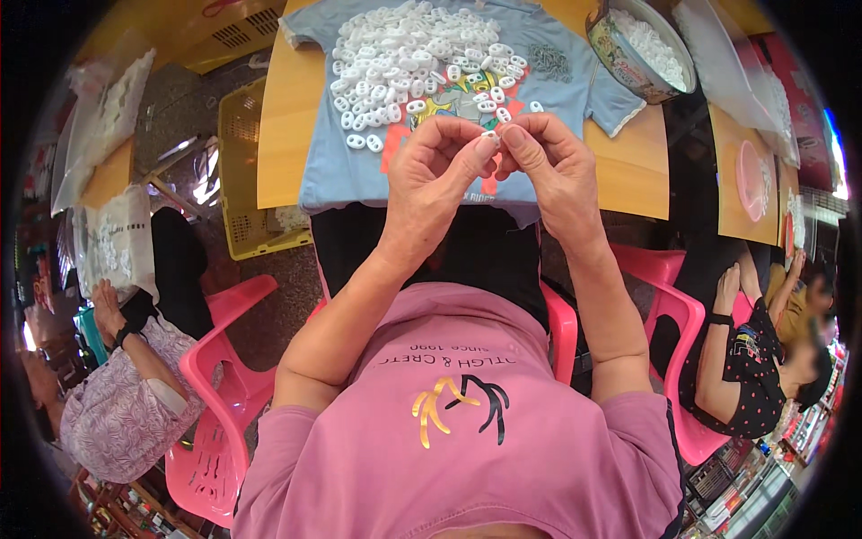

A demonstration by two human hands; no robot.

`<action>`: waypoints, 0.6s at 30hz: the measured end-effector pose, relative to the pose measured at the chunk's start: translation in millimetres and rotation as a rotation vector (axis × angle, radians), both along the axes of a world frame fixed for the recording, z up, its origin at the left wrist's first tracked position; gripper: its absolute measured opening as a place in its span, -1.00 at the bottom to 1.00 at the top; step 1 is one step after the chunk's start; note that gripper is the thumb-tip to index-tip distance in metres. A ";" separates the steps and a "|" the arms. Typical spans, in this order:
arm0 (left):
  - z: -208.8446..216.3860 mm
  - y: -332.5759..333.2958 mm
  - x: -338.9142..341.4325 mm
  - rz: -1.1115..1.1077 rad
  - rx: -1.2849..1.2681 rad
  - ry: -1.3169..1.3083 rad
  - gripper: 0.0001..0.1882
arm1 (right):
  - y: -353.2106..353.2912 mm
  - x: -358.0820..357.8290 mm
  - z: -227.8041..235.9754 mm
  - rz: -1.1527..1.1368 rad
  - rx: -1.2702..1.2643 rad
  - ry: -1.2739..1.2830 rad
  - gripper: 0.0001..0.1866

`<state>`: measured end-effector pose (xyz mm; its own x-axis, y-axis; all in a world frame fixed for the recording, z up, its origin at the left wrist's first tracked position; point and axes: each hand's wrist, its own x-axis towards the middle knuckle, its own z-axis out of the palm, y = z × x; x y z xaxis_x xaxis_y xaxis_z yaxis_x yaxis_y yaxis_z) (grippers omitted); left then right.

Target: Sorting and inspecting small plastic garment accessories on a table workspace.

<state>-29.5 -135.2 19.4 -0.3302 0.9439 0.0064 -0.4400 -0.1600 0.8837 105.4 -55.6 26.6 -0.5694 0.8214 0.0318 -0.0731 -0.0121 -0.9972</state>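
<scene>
My left hand (438,172) and my right hand (550,167) meet fingertip to fingertip above the near part of a blue T-shirt (337,171) laid over the table. Pinched between the thumbs and forefingers is a small white plastic piece (490,136), mostly covered by the fingers. Just beyond the hands spreads a heap of white oval plastic pieces (404,54), many showing two holes. To the right of the heap lies a small pile of thin grey metal parts (549,63), too small to make out singly.
A patterned oval tin (620,67) full of white pieces stands at the table's far right. A yellow crate (241,171) sits left of the table (285,135). People sit on both sides, near pink chairs (211,449). A pink basin (749,180) rests on the right-hand table.
</scene>
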 end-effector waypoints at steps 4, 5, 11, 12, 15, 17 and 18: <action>-1.1 -0.3 0.3 0.034 -0.006 0.054 -0.82 | -2.4 -0.7 2.8 0.000 0.076 -0.039 -0.80; -1.0 -0.7 0.3 0.032 -0.004 0.055 -0.82 | -3.0 -1.0 2.8 0.000 0.076 -0.040 -0.80; -1.6 -2.6 4.8 0.070 -0.005 0.051 -0.83 | -8.7 -7.3 -4.1 -0.038 0.153 0.048 -0.86; -2.1 -3.1 5.7 0.086 -0.026 0.056 -0.83 | -9.5 -8.4 -5.1 -0.034 0.143 0.072 -0.87; -6.1 -1.0 6.2 0.128 -0.049 0.103 -0.83 | -8.7 -8.8 -9.1 -0.028 0.130 0.076 -0.88; -9.1 1.2 0.5 0.085 -0.102 0.097 -0.83 | -5.2 -8.1 -13.5 -0.027 0.128 0.059 -0.88; -10.8 2.2 -3.1 0.041 -0.155 0.089 -0.82 | -2.5 -7.2 -16.0 -0.022 0.099 -0.010 -0.87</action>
